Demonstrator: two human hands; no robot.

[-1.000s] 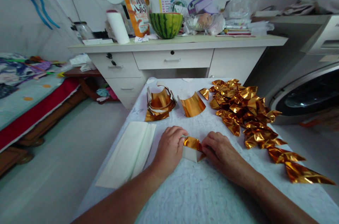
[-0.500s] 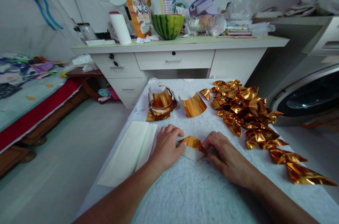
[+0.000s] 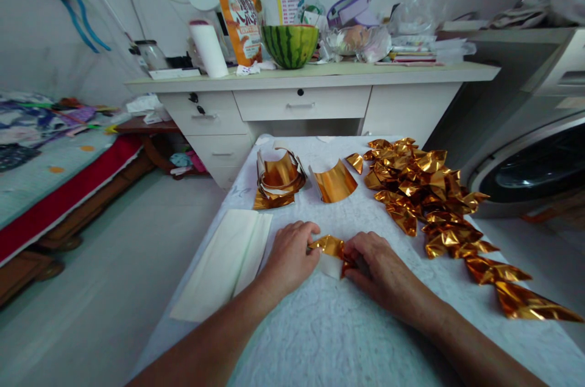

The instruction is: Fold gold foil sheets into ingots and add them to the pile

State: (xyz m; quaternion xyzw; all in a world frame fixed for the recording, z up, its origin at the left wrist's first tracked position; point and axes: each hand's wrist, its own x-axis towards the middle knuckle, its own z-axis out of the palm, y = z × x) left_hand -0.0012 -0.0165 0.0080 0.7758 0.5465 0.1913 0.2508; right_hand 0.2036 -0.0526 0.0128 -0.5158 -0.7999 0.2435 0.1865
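Between my two hands lies a sheet of gold foil paper (image 3: 329, 245), partly folded, with its pale underside showing toward me. My left hand (image 3: 292, 256) is closed on its left end, thumb and forefinger pinching the edge. At the right end, the fingers of my right hand (image 3: 377, 265) press a crumpled fold together. A curved sheet of gold foil (image 3: 336, 183) lies beyond my hands. Beside it sits a curled stack of gold foil sheets (image 3: 280, 180). Left of my left hand is a stack of off-white paper (image 3: 222, 262).
A heap of folded gold foil pieces (image 3: 415, 186) covers the table's right side. The cloth-covered table (image 3: 292, 338) backs onto a white desk (image 3: 262, 100) holding a watermelon half (image 3: 290, 46). A washing machine (image 3: 539, 131) stands right, a bed (image 3: 59, 173) left.
My right hand has moved slightly left, drawing the foil's right end inward. The foil between my hands is now shorter and more bunched at that end. My left hand has barely shifted.
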